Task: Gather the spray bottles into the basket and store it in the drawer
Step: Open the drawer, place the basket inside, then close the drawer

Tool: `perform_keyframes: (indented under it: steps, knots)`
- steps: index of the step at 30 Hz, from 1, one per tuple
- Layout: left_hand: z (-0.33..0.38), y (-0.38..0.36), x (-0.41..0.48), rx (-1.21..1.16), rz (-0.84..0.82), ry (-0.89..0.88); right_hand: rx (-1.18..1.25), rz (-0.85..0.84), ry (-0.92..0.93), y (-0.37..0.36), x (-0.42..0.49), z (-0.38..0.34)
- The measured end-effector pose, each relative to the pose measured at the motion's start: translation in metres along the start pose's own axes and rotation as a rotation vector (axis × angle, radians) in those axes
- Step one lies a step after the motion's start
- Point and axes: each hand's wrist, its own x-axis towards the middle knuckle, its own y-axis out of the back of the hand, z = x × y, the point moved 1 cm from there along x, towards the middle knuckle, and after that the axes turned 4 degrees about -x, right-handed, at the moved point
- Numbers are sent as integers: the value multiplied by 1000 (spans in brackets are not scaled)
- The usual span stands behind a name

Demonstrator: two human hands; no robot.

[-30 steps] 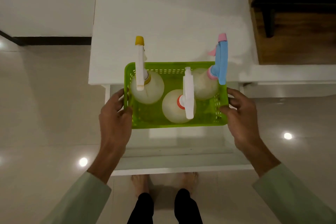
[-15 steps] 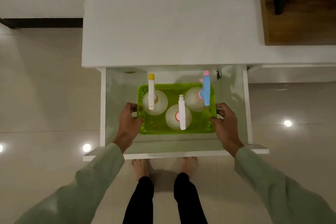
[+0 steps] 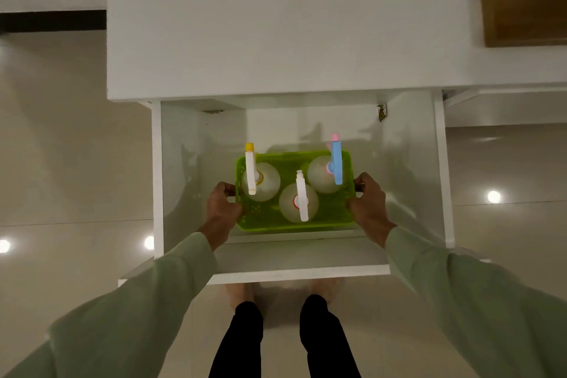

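Note:
A bright green plastic basket (image 3: 333,218) sits low inside the open white drawer (image 3: 157,181), near its front. Three round clear spray bottles stand in it: one with a yellow-tipped white nozzle (image 3: 261,182) at the left, one with a white nozzle and red collar (image 3: 299,203) in the front middle, one with a blue and pink nozzle (image 3: 325,173) at the right. My left hand (image 3: 221,205) grips the basket's left side and my right hand (image 3: 368,204) grips its right side.
The white cabinet top (image 3: 276,18) lies above the drawer. A brown wooden piece of furniture (image 3: 524,6) stands at the upper right. Glossy floor tiles (image 3: 70,147) surround the cabinet. My legs (image 3: 282,337) stand just before the drawer front (image 3: 300,274).
The basket with the bottles went from above the cabinet's edge down into the open drawer, both hands still on its sides. The view shifted down and closer to the drawer.

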Motion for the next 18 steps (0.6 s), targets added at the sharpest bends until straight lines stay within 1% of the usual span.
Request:
perform_keyframes:
  steps: [7, 10, 13, 16, 18]
  knots:
    - [-9, -5, 8, 4, -14, 2, -72, 2, -15, -9, 5, 11]
    - [-10, -4, 8, -46, -86, 34, -98, -56, -43, -8, 6, 13]
    - [-5, 0, -3, -67, -128, 59, -62, -119, -108, -3, 5, 12]
    - [8, 8, -31, -99, -73, 79, 45, -79, -186, 11, -13, 3]
    - [20, 17, -59, -112, -2, 33, 106, -2, -153, 23, -38, -7]
